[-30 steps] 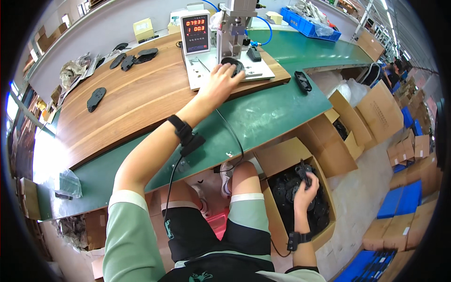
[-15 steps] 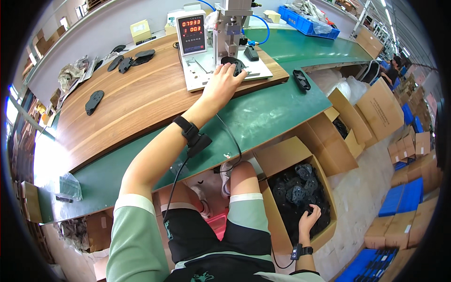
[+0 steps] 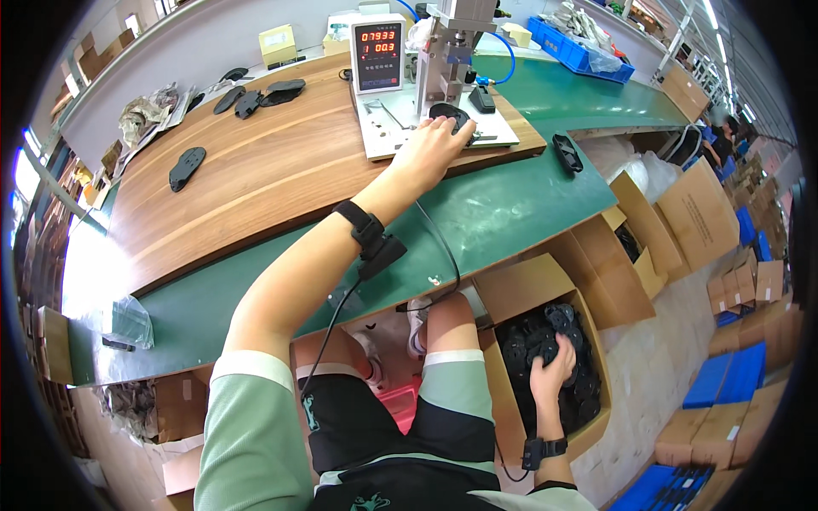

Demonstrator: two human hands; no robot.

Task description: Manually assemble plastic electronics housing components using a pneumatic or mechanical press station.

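At the bench press (image 3: pixel 445 72), my left hand (image 3: pixel 436 149) reaches onto the white base plate, its fingers curled on a black plastic part (image 3: pixel 448 112) beneath the press head. Part of that piece is covered by my fingers. Down to the right, my right hand (image 3: pixel 554 371) is inside an open cardboard box (image 3: pixel 503 400) of black plastic parts (image 3: pixel 584 383). Its thumb and fingers close around one dark part (image 3: pixel 542 345), whose exact shape blends into the pile.
A display unit (image 3: pixel 377 56) with red digits stands left of the press. Several black shell-like pieces (image 3: pixel 249 104) lie on the wooden board (image 3: pixel 281 157), another (image 3: pixel 187 169) nearer its left edge. One black part (image 3: pixel 567 153) rests on the green bench (image 3: pixel 511 200). A blue crate (image 3: pixel 582 53) sits behind.
My right hand has moved farther forward inside the box, its fingers now around a part. My left hand stays at the press. The whole view has shifted slightly.
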